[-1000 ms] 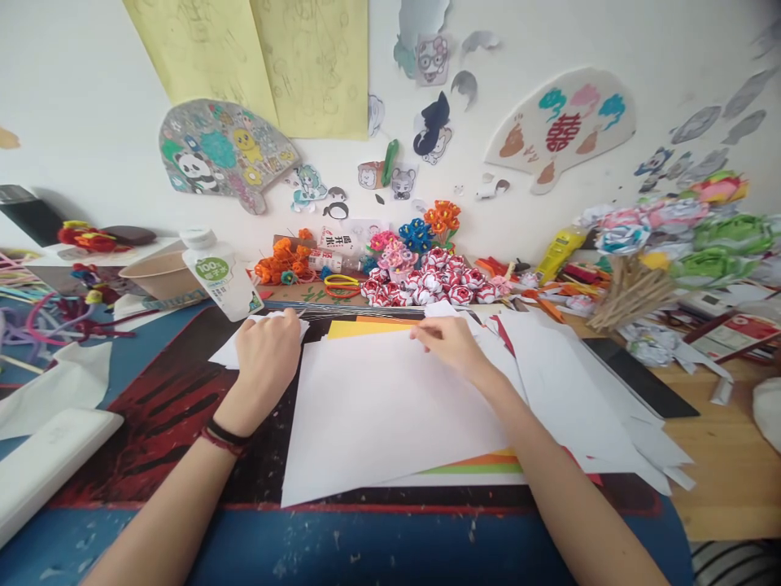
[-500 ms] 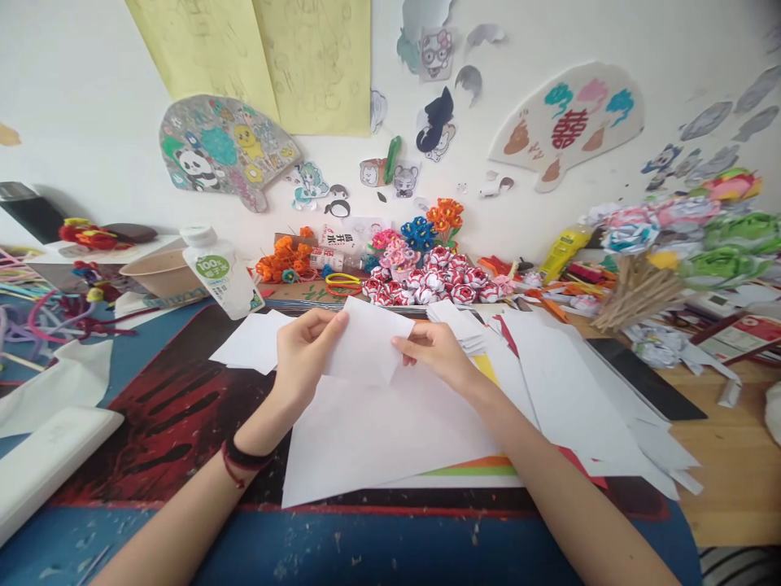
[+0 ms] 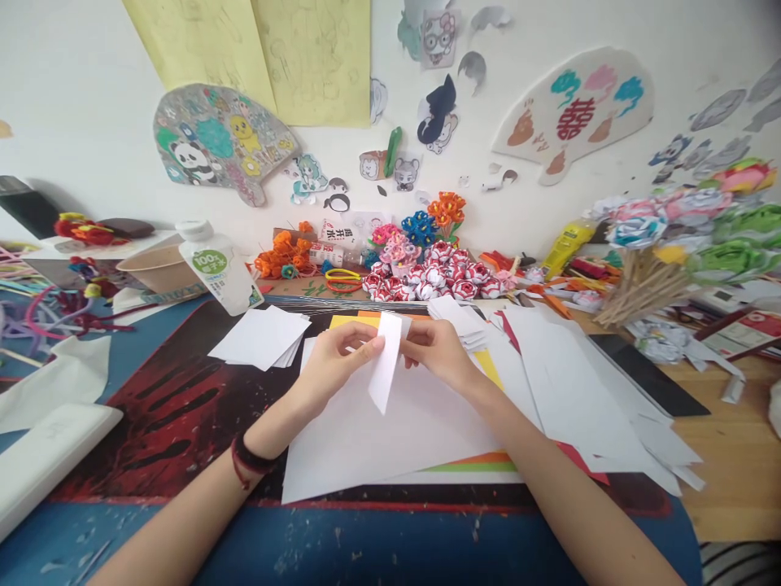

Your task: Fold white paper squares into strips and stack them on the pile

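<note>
1 small paper [image 3: 386,358] looks part-folded, its crease apparently unfinished, while a pile of squares [image 3: 262,335] lies flat and seemingly unfolded; the paper is between the 2 hands, above the large sheet [image 3: 390,443]; the left hand [image 3: 338,358] pinches its left side, the right hand [image 3: 436,350] its right.

Blue tbl [image 3: 305,549]: blk/red mat [image 3: 164,431] w/ small wht papers [image 3: 262,338]; wht case [image 3: 54,472] on L.

Craft workspace, painted fans [image 3: 223,142] on wall [image 3: 73,98], handmade flowers [image 3: 451,273], paper sheets [image 3: 390,443], paint-stained mat [image 3: 183,460]
</note>
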`<state>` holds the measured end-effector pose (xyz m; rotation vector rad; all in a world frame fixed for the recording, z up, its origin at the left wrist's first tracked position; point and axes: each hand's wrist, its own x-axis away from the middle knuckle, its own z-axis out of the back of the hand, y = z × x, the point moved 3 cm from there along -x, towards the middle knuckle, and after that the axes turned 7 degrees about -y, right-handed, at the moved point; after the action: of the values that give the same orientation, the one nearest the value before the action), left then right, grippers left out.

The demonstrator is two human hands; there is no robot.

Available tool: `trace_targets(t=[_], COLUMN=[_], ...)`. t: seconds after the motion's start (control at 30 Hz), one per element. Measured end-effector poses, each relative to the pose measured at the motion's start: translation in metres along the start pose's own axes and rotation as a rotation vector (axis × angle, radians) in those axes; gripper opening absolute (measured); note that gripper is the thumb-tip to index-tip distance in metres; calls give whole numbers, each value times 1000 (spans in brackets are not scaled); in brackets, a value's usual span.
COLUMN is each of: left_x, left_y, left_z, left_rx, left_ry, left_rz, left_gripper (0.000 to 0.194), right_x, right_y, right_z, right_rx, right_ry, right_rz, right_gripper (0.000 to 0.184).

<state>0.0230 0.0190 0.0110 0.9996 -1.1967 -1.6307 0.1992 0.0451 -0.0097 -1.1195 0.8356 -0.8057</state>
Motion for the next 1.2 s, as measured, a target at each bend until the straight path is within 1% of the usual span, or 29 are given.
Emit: trace_targets(t=[0.07, 0.2, 0.37, 0.47, 0.53, 0.63, 0.7, 0.77, 0.87, 0.97, 1.07, 1.2], left_x=[0, 0, 0, 0, 0, 1, 1, 1, 1, 0, 0, 0], left_y=[-1, -4, -6, -6, -5, -3, -2, -2, -4, -7, -8, -7], left_z=[-1, 0, 2, 4, 4, 1, -1, -3, -4, -4, -5, -7], left_rx=[-13, -26, 3, 9, 18, 42, 57, 77, 106, 109, 104, 87], left_ry=[15, 56, 84, 91, 79, 36, 14, 4, -6, -36, -69, -132], left_rz=[6, 5, 9, 15, 15, 7, 10, 32, 74, 85, 82, 73], left_gripper=[26, 25, 27, 29, 30, 29, 28, 27, 29, 30, 32, 34], right_x=[0, -1, 2, 4, 3, 2, 2, 3, 4, 4, 3, 3], right_y=[2, 3, -6, -11, -11, -8, -6, -6, -8, -8, -7, -6], right_z=[-1, -1, 0, 0, 0, 2, 1, 0, -2, -1, 1, 0], right_rx=[-32, -97, -215, -180, -158, -148, -128, -127, -143, -129, -129, -125], right_ry=[-27, -35, -103, -181, -211, -179, -166, -193, -230, -190, -138, -111], right_rz=[1, -3, 31, 71, 87, 83, 75, 72, 63, 32, -2, -14], right_gripper=[40, 41, 52, 48, 46, 48, 55, 61, 63, 63, 68, 74])
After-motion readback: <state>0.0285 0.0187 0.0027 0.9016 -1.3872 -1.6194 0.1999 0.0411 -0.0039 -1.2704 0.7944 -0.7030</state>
